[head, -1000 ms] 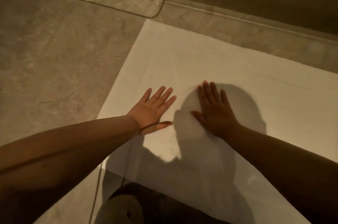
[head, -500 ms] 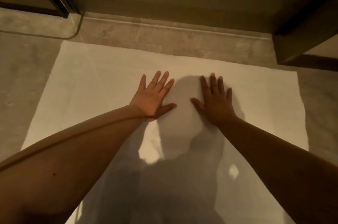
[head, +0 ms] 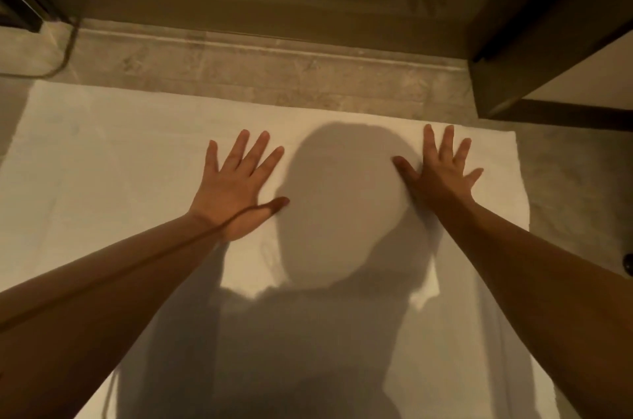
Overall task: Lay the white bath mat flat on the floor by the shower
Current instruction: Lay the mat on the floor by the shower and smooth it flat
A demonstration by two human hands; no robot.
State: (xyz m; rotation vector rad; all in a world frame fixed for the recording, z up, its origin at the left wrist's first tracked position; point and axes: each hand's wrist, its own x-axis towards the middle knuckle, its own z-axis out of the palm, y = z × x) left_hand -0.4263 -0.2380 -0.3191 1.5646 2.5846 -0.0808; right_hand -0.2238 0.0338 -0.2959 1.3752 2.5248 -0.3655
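The white bath mat (head: 113, 158) lies spread on the grey tiled floor, its far edge running along the raised stone threshold of the shower (head: 274, 72). My left hand (head: 236, 189) rests palm down on the mat left of centre, fingers spread. My right hand (head: 442, 175) presses flat on the mat near its far right corner, fingers spread too. Neither hand holds anything. My own shadow covers the middle and near part of the mat.
A dark door frame (head: 513, 52) stands at the upper right, and a dark frame post (head: 24, 4) at the upper left. Bare grey floor (head: 565, 196) shows to the right of the mat. A small dark round object (head: 628, 262) sits at the right edge.
My hands have slid apart on the mat, the right one out towards the far right corner. The view has turned to face the threshold squarely and moved closer.
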